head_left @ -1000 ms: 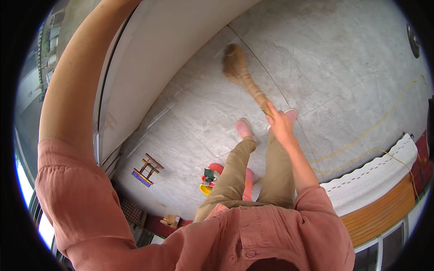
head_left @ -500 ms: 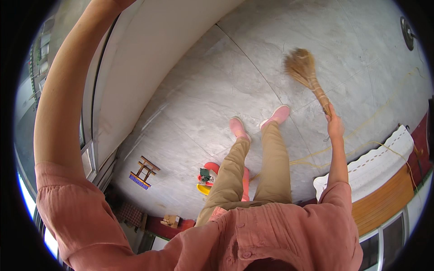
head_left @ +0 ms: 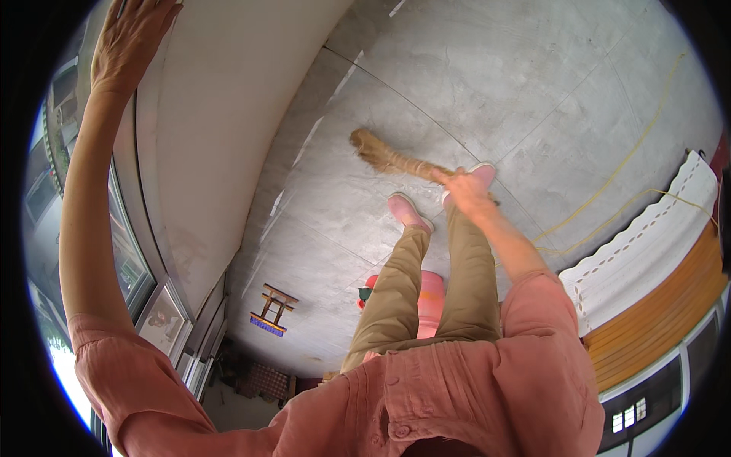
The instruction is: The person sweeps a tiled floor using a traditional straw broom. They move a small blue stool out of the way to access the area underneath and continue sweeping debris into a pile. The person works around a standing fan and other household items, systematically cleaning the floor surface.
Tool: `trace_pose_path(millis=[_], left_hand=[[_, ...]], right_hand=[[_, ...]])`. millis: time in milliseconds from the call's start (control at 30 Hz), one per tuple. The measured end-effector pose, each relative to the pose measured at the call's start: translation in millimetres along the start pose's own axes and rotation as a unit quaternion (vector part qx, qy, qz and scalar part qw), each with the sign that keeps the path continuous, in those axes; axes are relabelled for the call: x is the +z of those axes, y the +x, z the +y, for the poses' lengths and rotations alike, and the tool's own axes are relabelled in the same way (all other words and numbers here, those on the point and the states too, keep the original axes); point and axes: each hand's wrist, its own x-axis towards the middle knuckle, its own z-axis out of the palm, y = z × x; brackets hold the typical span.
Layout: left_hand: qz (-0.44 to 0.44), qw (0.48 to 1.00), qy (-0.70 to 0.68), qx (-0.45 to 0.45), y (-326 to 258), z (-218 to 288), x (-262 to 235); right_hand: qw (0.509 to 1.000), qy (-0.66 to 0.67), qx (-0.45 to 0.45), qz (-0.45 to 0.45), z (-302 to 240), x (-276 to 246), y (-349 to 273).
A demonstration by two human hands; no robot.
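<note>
A short straw hand broom [head_left: 392,160] is gripped at its handle by my right hand [head_left: 466,190], in front of my legs. Its bristle head points left, towards the pale wall; whether the bristles touch the floor I cannot tell. At the upper left, my left hand [head_left: 133,46] is raised at the top of the wall beside the window, its fingers stretched out and holding nothing. The fingertips run partly out of view.
The pale wall [head_left: 221,99] bounds the grey floor [head_left: 548,99] on the left. A small wooden stool-like frame with blue bristles [head_left: 272,311] lies at lower left. Behind my legs is a pink container [head_left: 431,297]. A yellow cord [head_left: 609,183] runs near a wooden bench [head_left: 655,327] with white cloth.
My right hand has swung the broom leftwards, from the right side to in front of my feet. The left hand has come into view at the upper left. The view has shifted slightly.
</note>
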Motion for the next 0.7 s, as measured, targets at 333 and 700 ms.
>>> trace_pose_path(millis=[333,700], left_hand=[[-0.012,0.996,-0.042,-0.072,-7.1,7.3,22.3],[-0.066,0.992,-0.066,-0.079,0.5,7.6,21.9]], right_hand=[[0.941,-0.026,0.292,0.172,241.2,-124.8,-166.9],[0.986,0.059,0.101,0.12,167.7,-175.8,-6.2]])
